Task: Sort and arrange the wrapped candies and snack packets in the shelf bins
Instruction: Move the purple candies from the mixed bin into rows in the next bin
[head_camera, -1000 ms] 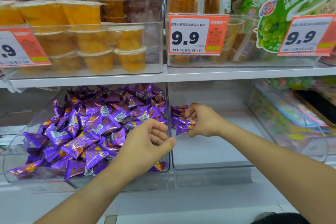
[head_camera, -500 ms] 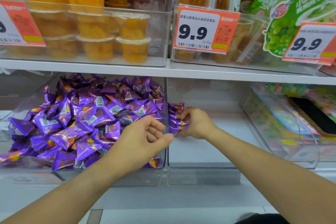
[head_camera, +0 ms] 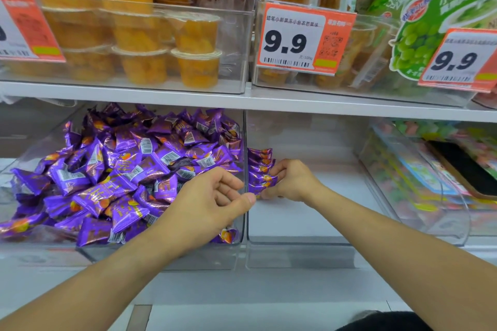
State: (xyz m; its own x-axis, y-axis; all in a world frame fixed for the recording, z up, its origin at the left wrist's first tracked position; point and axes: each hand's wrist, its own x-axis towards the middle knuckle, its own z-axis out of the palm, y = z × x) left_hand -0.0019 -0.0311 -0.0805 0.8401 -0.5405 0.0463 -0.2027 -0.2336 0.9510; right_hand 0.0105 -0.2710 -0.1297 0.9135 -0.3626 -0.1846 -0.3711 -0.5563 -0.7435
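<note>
A clear bin (head_camera: 161,260) on the lower shelf holds a loose heap of purple wrapped candies (head_camera: 129,169). To its right, a second clear bin (head_camera: 301,252) has a short row of the same purple candies (head_camera: 260,166) stacked against its left wall. My right hand (head_camera: 291,181) reaches into this bin and pinches the front candies of that row between fingers and thumb. Over the front right corner of the full bin hovers my left hand (head_camera: 212,199), its fingers loosely curled and holding nothing.
A third clear bin (head_camera: 419,196) with colourful packets and a black item stands at the right. The upper shelf (head_camera: 242,101) carries bins of orange jelly cups (head_camera: 196,62), green grape packets (head_camera: 441,16) and orange 9.9 price tags (head_camera: 304,39).
The view has shifted closer and lower on the shelf. My right hand has pushed the purple candies a little nearer the bin's left wall. My left hand stays loosely curled.
</note>
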